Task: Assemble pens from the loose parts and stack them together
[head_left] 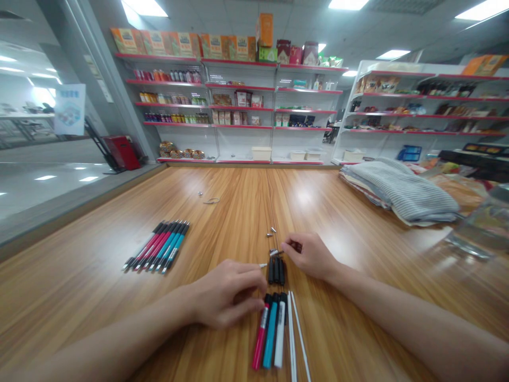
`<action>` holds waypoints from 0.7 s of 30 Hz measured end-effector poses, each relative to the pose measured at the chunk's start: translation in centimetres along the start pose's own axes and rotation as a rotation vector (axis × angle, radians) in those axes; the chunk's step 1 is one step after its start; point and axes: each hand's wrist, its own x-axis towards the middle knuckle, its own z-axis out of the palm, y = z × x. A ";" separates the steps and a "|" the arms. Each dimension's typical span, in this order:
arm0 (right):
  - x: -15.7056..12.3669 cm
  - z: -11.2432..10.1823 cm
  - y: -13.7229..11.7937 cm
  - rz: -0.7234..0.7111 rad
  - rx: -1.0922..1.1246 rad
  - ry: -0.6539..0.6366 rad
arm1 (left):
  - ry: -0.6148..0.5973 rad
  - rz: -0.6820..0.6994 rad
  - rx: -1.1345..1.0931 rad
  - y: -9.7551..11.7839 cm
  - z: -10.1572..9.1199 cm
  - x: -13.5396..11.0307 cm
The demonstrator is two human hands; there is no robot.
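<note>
My left hand (pixel 228 294) rests on the wooden table (pixel 99 276) with fingers curled, pinching a thin white refill whose tip shows by the fingers. Just right of it lie three pen barrels (pixel 270 331), red, teal and white, and two loose white refills (pixel 296 339). Three black pen caps (pixel 276 270) lie side by side above them. My right hand (pixel 312 254) is closed in a pinch on a small dark pen part (pixel 278 252) near the caps. Tiny metal springs (pixel 271 231) lie a little further away.
A row of several assembled red and teal pens (pixel 157 246) lies to the left. Folded grey striped cloth (pixel 401 191) sits at the right, a clear container (pixel 483 223) beyond it. Small metal bits (pixel 210 199) lie mid-table. Stocked shelves (pixel 238 106) line the back wall.
</note>
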 end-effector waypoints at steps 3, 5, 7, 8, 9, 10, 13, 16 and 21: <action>0.0 0.0 0.0 -0.001 0.002 -0.004 | -0.037 -0.018 0.028 1.2 0.2 0.5; 0.0 0.0 0.0 0.003 0.005 -0.007 | -0.044 -0.061 0.042 1.4 0.2 0.7; 0.0 0.0 0.0 0.005 0.009 -0.011 | -0.048 -0.082 0.048 1.3 0.3 0.7; 0.0 0.0 0.0 0.006 0.011 -0.011 | -0.050 -0.076 0.049 1.1 0.2 0.6; 0.0 0.0 0.0 0.006 0.013 -0.012 | -0.057 -0.055 0.046 0.9 0.2 0.5; 0.0 0.0 0.0 0.006 0.015 -0.013 | -0.069 -0.025 0.044 0.8 0.1 0.4; 0.0 0.0 0.0 0.011 0.031 -0.015 | -0.127 0.066 0.044 0.4 0.0 0.1; 0.0 0.0 0.1 0.017 0.066 -0.029 | -0.147 0.090 0.039 0.1 -0.1 0.0; 0.0 0.2 0.5 0.029 0.098 -0.081 | -0.072 0.026 0.089 -0.4 0.2 0.2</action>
